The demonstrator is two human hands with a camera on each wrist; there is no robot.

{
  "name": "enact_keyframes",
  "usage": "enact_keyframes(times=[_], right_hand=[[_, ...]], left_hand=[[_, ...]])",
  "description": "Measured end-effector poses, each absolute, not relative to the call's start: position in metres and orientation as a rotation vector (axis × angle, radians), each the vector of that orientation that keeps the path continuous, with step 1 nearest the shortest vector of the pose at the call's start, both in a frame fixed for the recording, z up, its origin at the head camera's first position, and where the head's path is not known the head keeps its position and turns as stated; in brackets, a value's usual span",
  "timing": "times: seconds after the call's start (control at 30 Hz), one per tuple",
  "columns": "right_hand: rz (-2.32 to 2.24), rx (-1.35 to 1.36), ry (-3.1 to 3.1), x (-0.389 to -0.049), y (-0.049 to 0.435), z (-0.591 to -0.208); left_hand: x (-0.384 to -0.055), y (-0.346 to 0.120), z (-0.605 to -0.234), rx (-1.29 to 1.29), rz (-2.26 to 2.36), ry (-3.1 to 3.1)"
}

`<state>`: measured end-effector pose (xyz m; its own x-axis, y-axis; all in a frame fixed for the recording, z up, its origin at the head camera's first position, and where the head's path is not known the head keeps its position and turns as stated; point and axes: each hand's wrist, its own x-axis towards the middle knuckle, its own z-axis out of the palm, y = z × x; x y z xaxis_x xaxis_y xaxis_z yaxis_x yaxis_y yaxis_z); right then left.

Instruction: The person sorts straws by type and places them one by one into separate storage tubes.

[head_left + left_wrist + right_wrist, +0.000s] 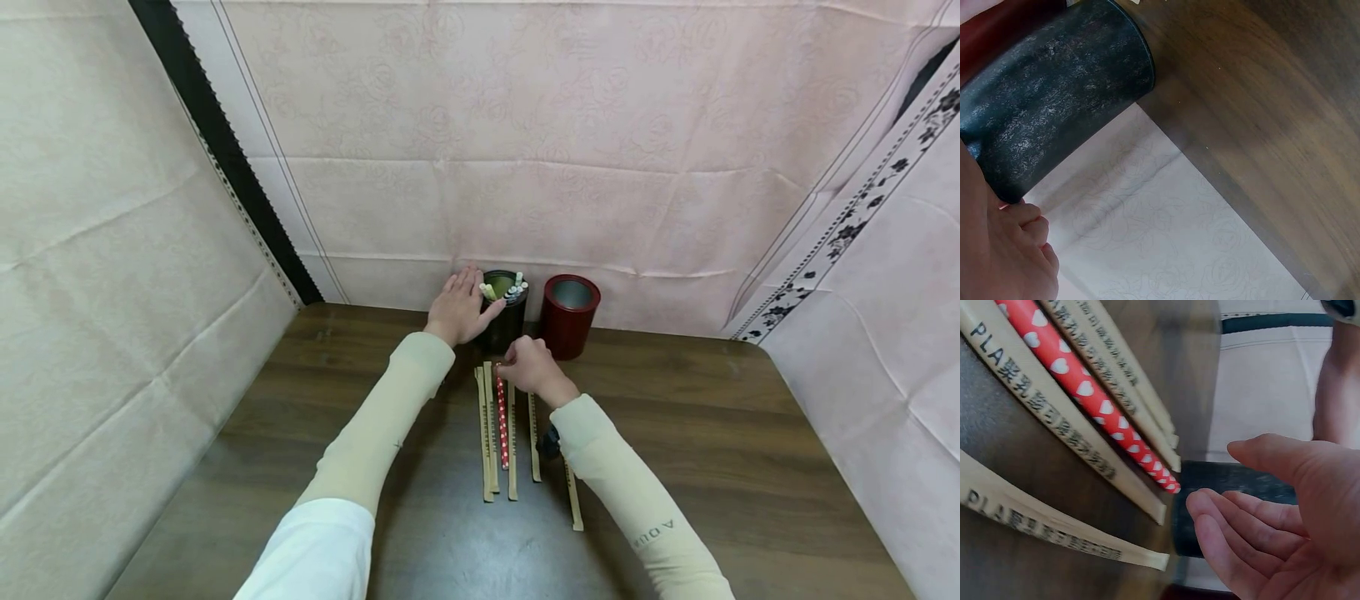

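Note:
My left hand (455, 308) holds the rim of a dark cup (504, 328), thumb across its front and fingers along its far left side. White and pale green straws (515, 291) stand inside that cup. In the left wrist view, the cup's dark mottled side (1060, 94) shows beside my fingers. My right hand (529, 365) hovers at the far end of a red straw with white hearts (503, 429). The right wrist view shows its fingers loosely bent, thumb apart, nothing between them. Paper-wrapped straws (1041, 403) lie on both sides of the red one.
A dark red cup (567, 321) stands just right of the dark one, near the patterned cloth (525, 200) at the back. Another wrapped straw (573, 497) lies by my right forearm. All this rests on a brown wooden table (690, 450).

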<state>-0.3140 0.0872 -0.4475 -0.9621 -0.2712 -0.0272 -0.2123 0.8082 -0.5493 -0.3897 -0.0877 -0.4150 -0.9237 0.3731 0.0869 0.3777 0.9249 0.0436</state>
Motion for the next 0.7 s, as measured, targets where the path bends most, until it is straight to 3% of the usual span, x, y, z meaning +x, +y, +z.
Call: enact_keyframes(times=[0.7], right_hand=[[-0.749, -0.14, 2.853, -0.333, 0.072, -0.482]], left_hand=[[-0.393, -0.089, -0.417, -0.602, -0.066, -3.022]])
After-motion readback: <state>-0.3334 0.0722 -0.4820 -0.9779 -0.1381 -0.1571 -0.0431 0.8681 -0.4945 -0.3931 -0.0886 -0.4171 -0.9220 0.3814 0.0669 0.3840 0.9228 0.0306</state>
